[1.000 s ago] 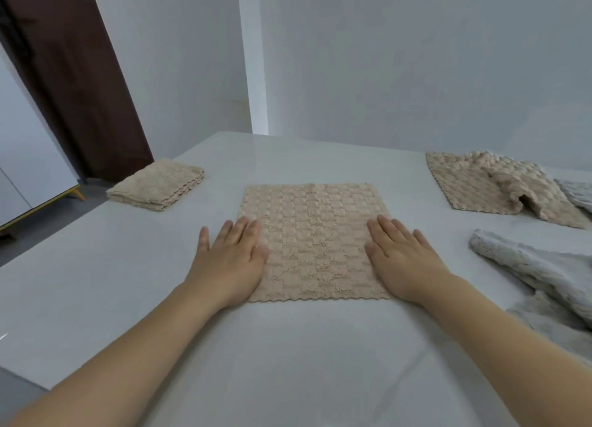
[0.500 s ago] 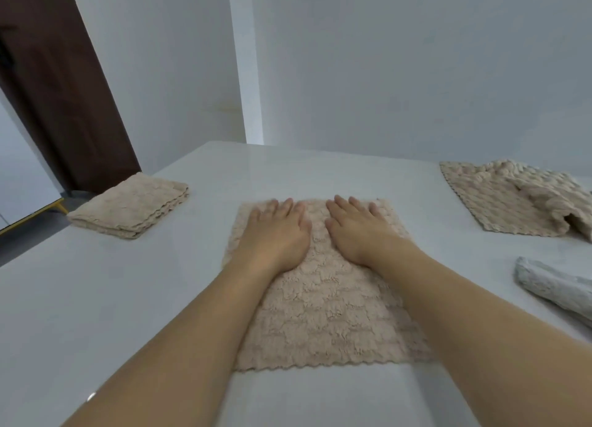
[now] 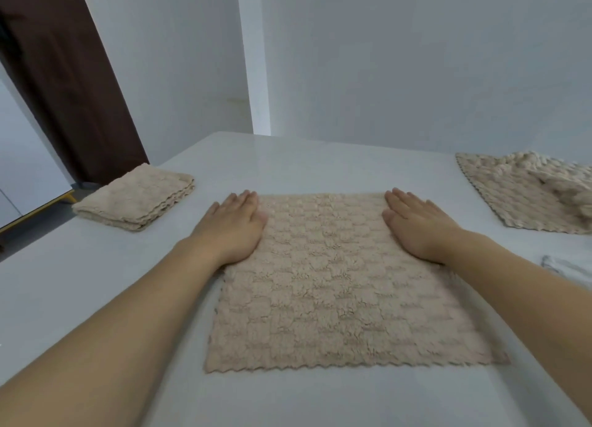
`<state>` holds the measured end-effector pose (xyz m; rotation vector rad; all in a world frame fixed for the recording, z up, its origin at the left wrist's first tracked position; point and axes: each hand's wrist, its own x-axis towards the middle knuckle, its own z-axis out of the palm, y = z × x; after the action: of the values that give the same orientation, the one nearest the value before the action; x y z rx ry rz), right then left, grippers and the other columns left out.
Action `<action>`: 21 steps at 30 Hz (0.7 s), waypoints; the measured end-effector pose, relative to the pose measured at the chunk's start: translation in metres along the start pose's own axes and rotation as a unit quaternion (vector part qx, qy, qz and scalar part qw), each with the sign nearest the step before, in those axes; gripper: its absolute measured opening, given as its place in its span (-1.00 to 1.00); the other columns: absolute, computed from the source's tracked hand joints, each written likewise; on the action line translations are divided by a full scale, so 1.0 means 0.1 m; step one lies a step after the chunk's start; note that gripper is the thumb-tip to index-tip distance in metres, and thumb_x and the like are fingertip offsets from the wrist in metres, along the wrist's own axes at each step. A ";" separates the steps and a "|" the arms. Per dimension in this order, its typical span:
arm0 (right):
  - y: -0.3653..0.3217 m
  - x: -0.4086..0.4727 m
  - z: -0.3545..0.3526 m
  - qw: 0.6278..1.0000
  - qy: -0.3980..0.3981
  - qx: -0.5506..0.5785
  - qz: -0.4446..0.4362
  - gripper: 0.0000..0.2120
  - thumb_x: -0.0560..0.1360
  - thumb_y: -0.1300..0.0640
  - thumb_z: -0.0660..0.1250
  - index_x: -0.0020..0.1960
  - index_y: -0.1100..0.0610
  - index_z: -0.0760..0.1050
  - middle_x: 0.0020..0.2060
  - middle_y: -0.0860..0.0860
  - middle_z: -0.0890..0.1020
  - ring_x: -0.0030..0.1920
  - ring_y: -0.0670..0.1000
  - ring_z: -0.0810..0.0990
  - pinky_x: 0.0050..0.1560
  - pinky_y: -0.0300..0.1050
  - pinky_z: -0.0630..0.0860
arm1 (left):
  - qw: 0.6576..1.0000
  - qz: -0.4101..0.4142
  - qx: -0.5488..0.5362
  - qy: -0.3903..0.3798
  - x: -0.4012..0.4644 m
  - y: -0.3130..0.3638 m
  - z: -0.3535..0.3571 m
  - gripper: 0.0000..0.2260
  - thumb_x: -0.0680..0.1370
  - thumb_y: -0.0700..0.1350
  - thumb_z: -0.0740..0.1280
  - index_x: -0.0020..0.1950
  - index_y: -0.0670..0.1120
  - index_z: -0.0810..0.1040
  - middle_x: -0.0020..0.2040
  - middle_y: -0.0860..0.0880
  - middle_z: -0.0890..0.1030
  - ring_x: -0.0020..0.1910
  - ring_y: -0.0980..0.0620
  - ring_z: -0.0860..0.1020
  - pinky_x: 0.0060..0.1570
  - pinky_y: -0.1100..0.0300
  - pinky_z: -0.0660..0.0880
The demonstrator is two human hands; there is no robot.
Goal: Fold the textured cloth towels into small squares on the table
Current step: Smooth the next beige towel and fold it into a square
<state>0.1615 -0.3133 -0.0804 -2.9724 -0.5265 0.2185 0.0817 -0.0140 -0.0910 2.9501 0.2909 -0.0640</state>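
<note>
A beige textured towel [image 3: 336, 285] lies flat and spread out on the white table [image 3: 96, 298] in front of me. My left hand [image 3: 234, 226] presses flat on its far left corner, fingers straight. Flat on the far right corner rests my right hand [image 3: 416, 224], fingers straight too. A folded beige towel stack [image 3: 134, 197] sits at the table's left edge. Another beige towel [image 3: 525, 192] lies unfolded and rumpled at the far right.
A grey-white cloth [image 3: 563, 266] peeks in at the right edge of the view. White walls stand close behind the table. A dark brown door [image 3: 64, 74] is at the left, beyond the table's left edge.
Both hands have slid apart from the towel's far middle out to its far corners. The camera has moved closer to the towel.
</note>
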 end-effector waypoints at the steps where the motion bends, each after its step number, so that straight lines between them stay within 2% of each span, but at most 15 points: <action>1: 0.01 -0.01 0.00 1.000 -0.005 -0.010 0.009 -0.47 0.66 -0.10 -0.23 0.59 0.01 -0.18 0.57 -0.08 -0.16 0.56 -0.06 -0.16 0.53 0.00 -0.19 | 1.000 -0.004 0.023 -0.010 -0.02 -0.01 -0.03 -0.47 0.67 0.14 -0.17 0.62 0.00 -0.12 0.62 0.04 -0.12 0.59 0.03 -0.12 0.53 0.01 -0.18; 3: -0.06 0.05 -0.13 0.997 -0.022 -0.065 0.032 -0.46 0.66 -0.07 -0.22 0.59 0.06 -0.17 0.58 -0.03 -0.14 0.56 0.01 -0.15 0.53 0.09 -0.20 | 0.995 -0.032 0.091 -0.039 0.02 0.03 -0.21 -0.49 0.68 0.08 -0.14 0.61 -0.04 -0.08 0.62 0.00 -0.10 0.59 -0.03 -0.11 0.52 -0.11 -0.21; 5: -0.24 0.07 -0.39 0.996 0.023 -0.081 0.034 -0.45 0.65 -0.03 -0.17 0.59 0.14 -0.12 0.58 0.04 -0.08 0.56 0.07 -0.11 0.53 0.15 -0.17 | 0.995 -0.058 0.081 0.010 0.09 0.21 -0.52 -0.48 0.66 0.02 -0.10 0.60 -0.12 -0.03 0.62 -0.07 -0.04 0.59 -0.08 -0.07 0.51 -0.18 -0.20; 7: -0.48 -0.01 -0.58 0.994 0.101 -0.035 -0.014 -0.45 0.66 -0.02 -0.15 0.58 0.16 -0.09 0.58 0.06 -0.05 0.56 0.05 -0.08 0.54 0.11 -0.14 | 0.997 -0.013 0.025 0.073 0.03 0.48 -0.69 -0.47 0.65 0.01 -0.12 0.60 -0.16 -0.01 0.61 -0.10 0.01 0.58 -0.07 -0.01 0.51 -0.16 -0.14; 9: -0.69 -0.24 -0.44 0.989 0.131 0.002 -0.074 -0.46 0.66 -0.04 -0.18 0.59 0.13 -0.13 0.58 0.03 -0.08 0.56 0.01 -0.10 0.54 0.04 -0.14 | 0.993 0.070 0.017 0.088 -0.29 0.74 -0.46 -0.44 0.62 0.04 -0.21 0.60 -0.15 0.01 0.61 -0.10 -0.01 0.58 -0.08 -0.01 0.52 -0.15 -0.08; 11: -0.73 -0.48 -0.05 0.992 0.092 -0.006 -0.088 -0.44 0.65 -0.08 -0.21 0.59 0.10 -0.18 0.58 0.02 -0.13 0.56 0.01 -0.16 0.54 0.03 -0.18 | 0.994 0.093 0.028 0.055 -0.65 0.81 -0.05 -0.42 0.62 0.10 -0.24 0.61 -0.07 -0.03 0.62 -0.02 -0.09 0.59 -0.03 -0.11 0.54 -0.09 -0.14; 13: -0.64 -0.53 0.19 0.998 0.039 -0.008 -0.051 -0.44 0.64 -0.10 -0.22 0.59 0.07 -0.17 0.58 -0.02 -0.15 0.56 0.01 -0.18 0.54 0.07 -0.19 | 0.999 0.046 -0.007 0.013 -0.75 0.73 0.15 -0.45 0.65 0.14 -0.18 0.62 0.00 -0.12 0.62 0.05 -0.15 0.58 0.06 -0.19 0.54 -0.01 -0.22; 18: -0.62 -0.44 0.14 0.998 0.019 -0.006 -0.055 -0.45 0.64 -0.10 -0.23 0.59 0.02 -0.19 0.57 -0.06 -0.18 0.56 -0.02 -0.20 0.53 0.03 -0.22 | 0.998 0.057 0.012 0.005 -0.68 0.73 0.09 -0.46 0.66 0.14 -0.17 0.62 0.00 -0.15 0.61 0.05 -0.17 0.58 0.06 -0.20 0.53 0.00 -0.23; 21: -0.39 -0.52 0.12 0.999 0.013 -0.001 -0.040 -0.45 0.64 -0.11 -0.24 0.59 0.01 -0.20 0.57 -0.07 -0.18 0.55 -0.05 -0.20 0.53 0.00 -0.22 | 0.999 0.047 0.003 0.007 -0.74 0.50 0.09 -0.47 0.67 0.13 -0.18 0.62 0.00 -0.15 0.61 0.06 -0.16 0.58 0.09 -0.19 0.53 0.04 -0.22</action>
<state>0.0985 -0.2934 -0.0802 -2.9451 -0.6418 0.1711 0.0189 -0.0784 -0.0871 2.9665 0.1553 -0.0310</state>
